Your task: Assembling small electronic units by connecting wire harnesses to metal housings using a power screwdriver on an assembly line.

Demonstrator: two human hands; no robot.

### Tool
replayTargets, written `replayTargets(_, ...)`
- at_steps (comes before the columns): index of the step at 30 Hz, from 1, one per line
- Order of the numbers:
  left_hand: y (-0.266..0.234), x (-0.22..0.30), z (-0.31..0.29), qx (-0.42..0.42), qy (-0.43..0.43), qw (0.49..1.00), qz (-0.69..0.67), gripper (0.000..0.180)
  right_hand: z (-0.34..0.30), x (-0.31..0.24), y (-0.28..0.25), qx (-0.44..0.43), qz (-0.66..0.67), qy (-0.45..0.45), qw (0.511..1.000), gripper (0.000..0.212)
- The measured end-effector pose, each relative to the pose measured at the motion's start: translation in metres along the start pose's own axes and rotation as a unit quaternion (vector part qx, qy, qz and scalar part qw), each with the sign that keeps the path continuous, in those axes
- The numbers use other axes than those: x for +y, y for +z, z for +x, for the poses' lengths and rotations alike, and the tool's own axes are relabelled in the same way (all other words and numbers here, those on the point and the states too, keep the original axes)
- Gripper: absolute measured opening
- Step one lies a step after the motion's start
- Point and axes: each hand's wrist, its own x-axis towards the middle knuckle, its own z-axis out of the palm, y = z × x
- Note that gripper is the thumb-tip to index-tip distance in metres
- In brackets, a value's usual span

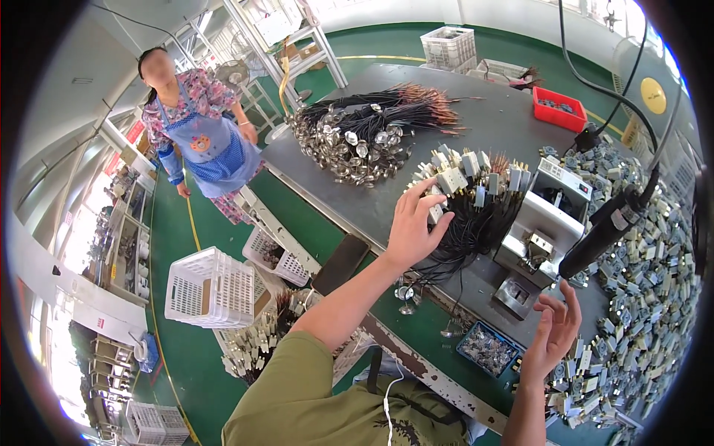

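My left hand (416, 229) reaches over a bundle of black-cabled plugs (476, 182) with pale housings and brass pins. Between its thumb and fingers is a pale plug (436, 213), one of the bundle. My right hand (554, 333) is raised with fingers apart and nothing visible in it. Its fingertips are just below the tip of a black electric screwdriver (604, 236), which hangs on a cable. Left of the screwdriver stands a metal fixture (547, 204); a small part sits in its holder (538, 247).
Loose grey plug housings (639, 297) are heaped along the right. A blue tray of small metal parts (487, 349) is near the front edge. Cables with shiny round ends (357, 145) lie farther back, beside a red bin (558, 110). White crates (212, 286) and a person in an apron (208, 149) are left.
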Motion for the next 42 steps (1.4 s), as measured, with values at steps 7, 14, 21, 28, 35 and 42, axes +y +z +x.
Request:
replayTargets(7, 0.0, 0.002, -0.008, 0.002, -0.023, 1.0, -0.003, 0.041, -0.003, -0.003, 0.0, -0.004, 0.033, -0.009, 0.999, 0.044)
replayTargets(14, -0.003, 0.003, -0.002, -0.013, -0.023, 1.0, 0.01, 0.05, -0.007, -0.006, -0.005, -0.005, 0.032, -0.009, 0.999, 0.045)
replayTargets(21, -0.017, 0.011, -0.006, -0.036, 0.013, 0.999, -0.005, 0.074, -0.003, -0.014, -0.014, 0.011, 0.015, -0.015, 1.0, 0.045)
replayTargets(28, -0.047, 0.011, -0.012, -0.085, -0.057, 0.989, 0.103, 0.056, -0.001, -0.037, -0.023, 0.017, -0.003, -0.061, 0.998, 0.046)
replayTargets(35, -0.094, 0.01, -0.028, -0.098, -0.073, 0.99, 0.069, 0.054, -0.011, -0.066, -0.017, 0.013, -0.015, -0.1, 0.995, 0.047)
replayTargets(42, -0.139, 0.016, -0.052, -0.041, -0.053, 0.998, 0.002, 0.053, -0.038, -0.09, -0.026, 0.036, -0.031, -0.114, 0.992, 0.047)
